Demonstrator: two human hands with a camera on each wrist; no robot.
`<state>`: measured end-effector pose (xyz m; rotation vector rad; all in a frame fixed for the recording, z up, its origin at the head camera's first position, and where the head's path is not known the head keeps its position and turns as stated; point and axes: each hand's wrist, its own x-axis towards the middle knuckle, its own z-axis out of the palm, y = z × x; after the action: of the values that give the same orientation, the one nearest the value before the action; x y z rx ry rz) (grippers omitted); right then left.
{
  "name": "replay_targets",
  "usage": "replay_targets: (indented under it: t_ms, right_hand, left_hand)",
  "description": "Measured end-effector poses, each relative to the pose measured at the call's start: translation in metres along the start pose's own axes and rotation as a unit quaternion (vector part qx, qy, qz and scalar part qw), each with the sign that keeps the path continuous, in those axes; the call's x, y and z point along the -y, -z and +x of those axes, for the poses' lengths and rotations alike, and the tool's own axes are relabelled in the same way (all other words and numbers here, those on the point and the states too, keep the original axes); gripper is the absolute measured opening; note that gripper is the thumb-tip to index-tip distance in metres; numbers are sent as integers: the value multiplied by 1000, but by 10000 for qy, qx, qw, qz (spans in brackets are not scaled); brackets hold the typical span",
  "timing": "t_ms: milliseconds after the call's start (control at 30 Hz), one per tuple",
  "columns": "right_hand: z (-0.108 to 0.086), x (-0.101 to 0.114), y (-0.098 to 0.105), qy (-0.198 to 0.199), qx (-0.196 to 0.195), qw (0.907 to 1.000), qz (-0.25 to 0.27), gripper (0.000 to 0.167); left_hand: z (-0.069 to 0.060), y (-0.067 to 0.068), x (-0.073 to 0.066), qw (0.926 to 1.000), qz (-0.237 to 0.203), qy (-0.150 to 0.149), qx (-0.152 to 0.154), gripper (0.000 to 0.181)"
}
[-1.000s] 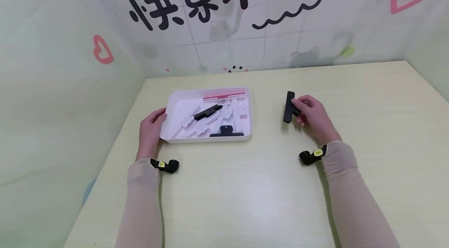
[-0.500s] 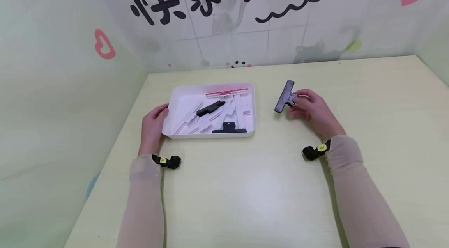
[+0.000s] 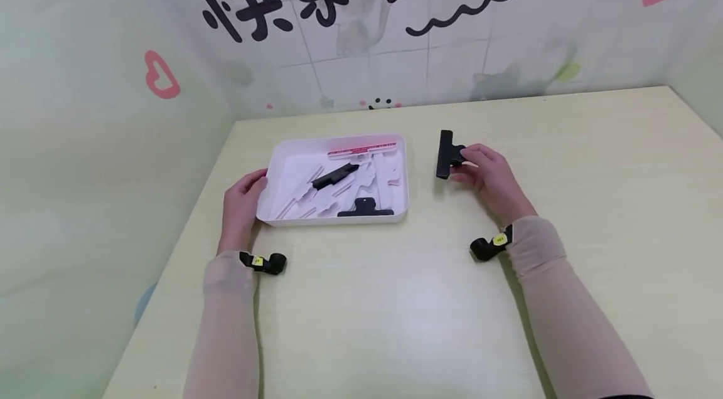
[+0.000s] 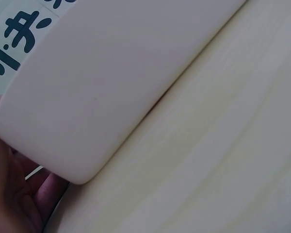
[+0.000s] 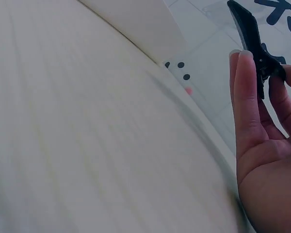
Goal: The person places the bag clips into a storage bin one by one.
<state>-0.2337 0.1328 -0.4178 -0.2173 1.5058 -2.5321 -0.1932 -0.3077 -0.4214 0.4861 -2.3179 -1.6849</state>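
Observation:
My right hand (image 3: 488,180) pinches a black long-jawed clip (image 3: 444,154) by its handle, above the table to the right of a white tray (image 3: 333,221). In the right wrist view, the clip (image 5: 250,31) sits between thumb and fingertips, with two fingers (image 5: 246,97) stretched up along it. My left hand (image 3: 241,211) holds the tray's left side; in the left wrist view, bent fingers (image 4: 48,191) lie at the tray's corner. Inside the tray are a black clip (image 3: 365,207), a second black clip (image 3: 336,177), a red-and-white strip (image 3: 363,150) and several white clips (image 3: 307,195).
The pale wooden table (image 3: 373,305) runs back to a printed wall sheet (image 3: 390,73) with black characters. A pale side wall (image 3: 85,167) borders it on the left. Black cameras are strapped at both wrists.
My right hand has carried the black clip leftward, nearer to the tray, tipping it on the way so its pale underside showed briefly. My left hand and the tray stay in place.

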Motion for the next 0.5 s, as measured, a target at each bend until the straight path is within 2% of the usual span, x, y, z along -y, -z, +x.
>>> replay_targets:
  t_ms: [100,267,500]
  right_hand:
    - [2,-2,-3,38,-48,9997,227,11]
    - [7,-7,-20,6,30,9991,435,11]
    - [8,-3,-54,-49,183,9998,-80,16]
  left_hand:
    - [0,0,0,10000,-21,-26,29,37]
    - [0,4,3,10000,-35,6,-59,35]
    - [2,-1,1,9999,-150,35,38,36]
